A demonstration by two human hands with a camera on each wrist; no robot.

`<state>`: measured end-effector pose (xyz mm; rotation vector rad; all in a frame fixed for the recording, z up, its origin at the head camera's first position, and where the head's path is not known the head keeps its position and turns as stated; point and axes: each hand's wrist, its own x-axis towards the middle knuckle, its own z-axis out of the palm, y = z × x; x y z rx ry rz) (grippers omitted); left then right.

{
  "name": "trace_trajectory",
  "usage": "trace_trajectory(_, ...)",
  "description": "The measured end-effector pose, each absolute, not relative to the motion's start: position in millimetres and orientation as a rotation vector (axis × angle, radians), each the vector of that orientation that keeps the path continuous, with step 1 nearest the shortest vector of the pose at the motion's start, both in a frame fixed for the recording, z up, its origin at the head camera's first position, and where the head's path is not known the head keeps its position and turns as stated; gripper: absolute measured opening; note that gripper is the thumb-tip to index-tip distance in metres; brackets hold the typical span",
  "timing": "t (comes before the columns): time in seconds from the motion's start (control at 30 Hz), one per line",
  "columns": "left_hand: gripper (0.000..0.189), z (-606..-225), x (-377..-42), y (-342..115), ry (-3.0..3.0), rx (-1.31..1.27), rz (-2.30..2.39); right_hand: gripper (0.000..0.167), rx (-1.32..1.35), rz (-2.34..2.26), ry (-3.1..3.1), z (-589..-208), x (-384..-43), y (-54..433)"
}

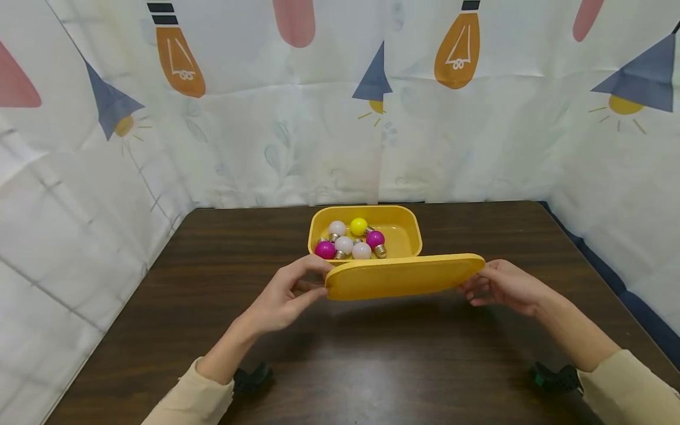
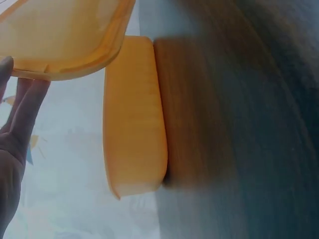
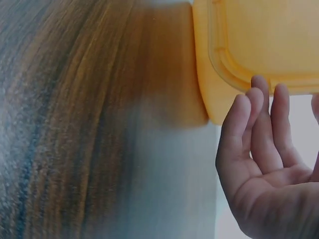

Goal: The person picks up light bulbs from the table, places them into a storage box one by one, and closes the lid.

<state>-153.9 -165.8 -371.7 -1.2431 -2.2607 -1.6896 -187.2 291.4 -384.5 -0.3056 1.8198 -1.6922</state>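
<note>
A yellow lid [image 1: 404,277] is held tilted above the table, in front of a yellow box [image 1: 404,236]. My left hand [image 1: 284,295] pinches the lid's left end between thumb and fingers. At the opposite end my right hand [image 1: 504,286] holds the lid by its edge. Inside the box lie several small light bulbs: white ones such as this bulb [image 1: 344,245], magenta ones such as this bulb [image 1: 375,238], and a yellow bulb [image 1: 358,226]. In the left wrist view the lid [image 2: 65,40] hangs apart from the box's side [image 2: 134,119].
The box stands near the far edge of a dark wooden table [image 1: 340,366]. Behind it hangs a white curtain [image 1: 329,147] printed with lamps and bulbs. Another white cloth [image 1: 58,236] hangs on the left. Dark straps with devices [image 1: 252,378] are on both wrists.
</note>
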Motion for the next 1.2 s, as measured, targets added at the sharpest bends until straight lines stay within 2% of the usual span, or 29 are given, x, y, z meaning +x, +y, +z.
trace_trajectory(0.2,0.048,-372.7,-151.3,-164.5,-2.129,-1.409,-1.526,0.047,-0.279,-1.682,1.897,-378.7,-185.9,286.2)
trace_trajectory(0.47,0.022,-373.0,-152.2,-159.8,-1.967,-1.546,-1.284,0.038,-0.261,-1.685,1.845,-378.8,-187.5,289.2)
trace_trajectory(0.8,0.016,-367.7,-154.5,-154.2,-1.812,-1.596,-1.020,0.037,-0.372,-1.721,1.651,-381.2,-192.3,294.9)
trace_trajectory(1.2,0.021,-367.0,-156.4,-155.9,-1.844,-1.596,-0.867,0.030,-0.425,-1.816,1.563,-385.6,-194.2,292.1)
